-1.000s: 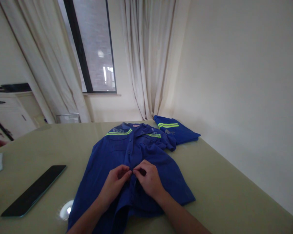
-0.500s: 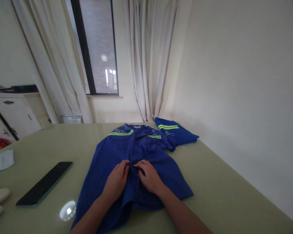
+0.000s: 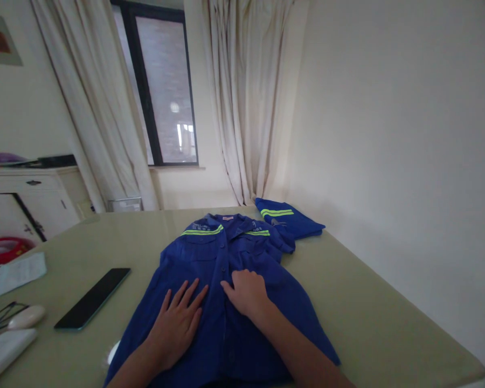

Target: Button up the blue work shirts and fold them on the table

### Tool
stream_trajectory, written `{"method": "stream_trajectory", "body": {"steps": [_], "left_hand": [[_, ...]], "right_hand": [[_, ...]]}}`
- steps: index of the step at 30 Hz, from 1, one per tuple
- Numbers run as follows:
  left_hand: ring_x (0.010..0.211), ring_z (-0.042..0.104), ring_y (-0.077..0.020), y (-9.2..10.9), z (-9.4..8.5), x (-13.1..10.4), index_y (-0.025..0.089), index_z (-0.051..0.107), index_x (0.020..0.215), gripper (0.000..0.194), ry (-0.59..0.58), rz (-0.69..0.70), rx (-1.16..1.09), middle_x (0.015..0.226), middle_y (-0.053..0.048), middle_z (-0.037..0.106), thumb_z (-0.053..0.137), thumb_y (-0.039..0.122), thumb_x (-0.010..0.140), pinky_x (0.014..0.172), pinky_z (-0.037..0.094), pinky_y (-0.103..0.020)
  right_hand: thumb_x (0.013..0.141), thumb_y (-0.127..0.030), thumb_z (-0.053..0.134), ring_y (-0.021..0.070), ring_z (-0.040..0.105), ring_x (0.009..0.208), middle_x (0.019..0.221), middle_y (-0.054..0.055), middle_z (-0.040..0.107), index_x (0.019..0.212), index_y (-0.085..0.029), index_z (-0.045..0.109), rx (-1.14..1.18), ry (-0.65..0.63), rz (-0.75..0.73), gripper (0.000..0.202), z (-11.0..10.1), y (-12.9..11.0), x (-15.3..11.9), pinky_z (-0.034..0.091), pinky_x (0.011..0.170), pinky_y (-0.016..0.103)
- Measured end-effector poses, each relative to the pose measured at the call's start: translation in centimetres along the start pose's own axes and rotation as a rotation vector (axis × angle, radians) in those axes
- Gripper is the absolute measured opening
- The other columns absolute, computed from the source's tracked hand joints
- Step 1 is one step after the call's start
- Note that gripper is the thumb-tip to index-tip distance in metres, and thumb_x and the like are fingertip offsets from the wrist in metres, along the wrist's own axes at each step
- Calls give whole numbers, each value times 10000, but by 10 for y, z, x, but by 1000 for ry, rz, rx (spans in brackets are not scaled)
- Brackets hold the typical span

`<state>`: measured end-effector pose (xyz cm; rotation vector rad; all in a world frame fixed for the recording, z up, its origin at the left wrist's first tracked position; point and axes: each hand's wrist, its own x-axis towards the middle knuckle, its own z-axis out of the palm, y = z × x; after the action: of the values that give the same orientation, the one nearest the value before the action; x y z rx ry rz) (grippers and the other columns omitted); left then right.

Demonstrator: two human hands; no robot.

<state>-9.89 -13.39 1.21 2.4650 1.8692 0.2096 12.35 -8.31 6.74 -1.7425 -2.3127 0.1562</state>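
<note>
A blue work shirt (image 3: 206, 253) with yellow-green reflective stripes lies front up on the table, its collar at the far side and its button placket running down the middle. Spread flat on the shirt's left half is my left hand (image 3: 177, 326), fingers apart and holding nothing. My right hand (image 3: 248, 291) rests just right of the placket, fingers curled under and thumb pointing left; whatever the curled fingers may hold is hidden. Behind the shirt, at the back right, sits a folded blue garment (image 3: 293, 220) with similar stripes.
On the pale green table (image 3: 380, 318), a black tablet-like slab (image 3: 92, 299) lies left of the shirt. Farther left are a face mask (image 3: 19, 274), glasses (image 3: 2, 318), a pale mouse (image 3: 27, 317) and a white object (image 3: 8, 353). A wall borders the right side.
My left hand has left the placket, moved left and spread open. My right hand has curled its fingers. The shirt's lower front now lies flatter and wider, and the view has shifted slightly.
</note>
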Motion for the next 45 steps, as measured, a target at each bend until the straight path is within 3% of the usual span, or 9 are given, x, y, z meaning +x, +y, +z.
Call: {"method": "stream_trajectory", "body": {"steps": [4, 8, 12, 17, 27, 30, 35, 40, 45], "left_hand": [[1360, 533, -388, 17, -30, 9, 335, 556, 1444, 496, -44, -92, 89, 1518, -116, 548, 410, 309, 972, 1039, 441, -627], [968, 720, -344, 41, -50, 53, 218, 731, 1041, 371, 44, -169, 162, 1020, -139, 745, 369, 283, 994, 837, 519, -506], [957, 680, -257, 55, -26, 91, 214, 670, 969, 282, 295, -139, -15, 999, -86, 688, 397, 274, 1006, 849, 501, -373], [961, 627, -231, 45, 11, 97, 225, 617, 937, 200, 257, -13, -350, 982, -53, 627, 441, 299, 996, 881, 472, -356], [786, 576, -202, 39, 2, 97, 237, 510, 798, 77, 235, -97, -435, 827, -2, 565, 528, 210, 867, 726, 418, -323], [829, 585, -214, 44, 1, 95, 240, 520, 844, 59, 270, -39, -452, 857, -9, 580, 510, 215, 896, 749, 432, -327], [906, 607, -218, 47, 0, 94, 240, 558, 914, 85, 313, 45, -574, 946, -28, 611, 483, 232, 953, 804, 468, -335], [882, 630, -218, 45, 5, 96, 242, 563, 954, 91, 314, 28, -619, 918, -23, 646, 476, 217, 964, 813, 484, -348], [902, 646, -220, 43, 7, 97, 242, 565, 971, 106, 307, 23, -645, 940, -34, 669, 471, 193, 958, 834, 496, -360]], "right_hand": [[821, -419, 704, 337, 718, 969, 1087, 175, 745, 1110, -164, 707, 108, -20, 45, 385, 13, -5, 26, 509, 765, 395], [815, -279, 662, 250, 721, 899, 933, 72, 766, 989, -224, 729, 339, -31, 85, 194, 32, 8, 37, 480, 745, 310], [793, -248, 722, 195, 704, 832, 861, 25, 751, 1000, -214, 743, 648, -31, 69, 211, 46, 31, 37, 481, 729, 260], [812, -216, 651, 144, 616, 586, 844, 20, 681, 1150, -153, 701, 1050, -121, 245, 348, 51, 39, 39, 494, 503, 246], [662, -203, 574, 142, 592, 592, 688, -20, 619, 864, -177, 691, 1525, -102, 461, 234, 32, 35, 36, 521, 559, 251], [653, -241, 559, 121, 530, 536, 608, -38, 570, 714, -184, 642, 1511, -107, 402, 118, 33, 37, 36, 467, 531, 234], [707, -323, 670, 140, 521, 541, 595, -26, 590, 786, -182, 699, 1187, -20, 262, 164, 38, 35, 35, 385, 509, 240], [815, -362, 629, 176, 621, 708, 767, 19, 682, 853, -185, 703, 1063, 208, 70, 196, 42, 29, 37, 462, 659, 272], [782, -358, 681, 191, 643, 709, 801, 41, 705, 961, -158, 735, 1075, 188, 111, 274, 52, 25, 40, 499, 665, 285]]}}
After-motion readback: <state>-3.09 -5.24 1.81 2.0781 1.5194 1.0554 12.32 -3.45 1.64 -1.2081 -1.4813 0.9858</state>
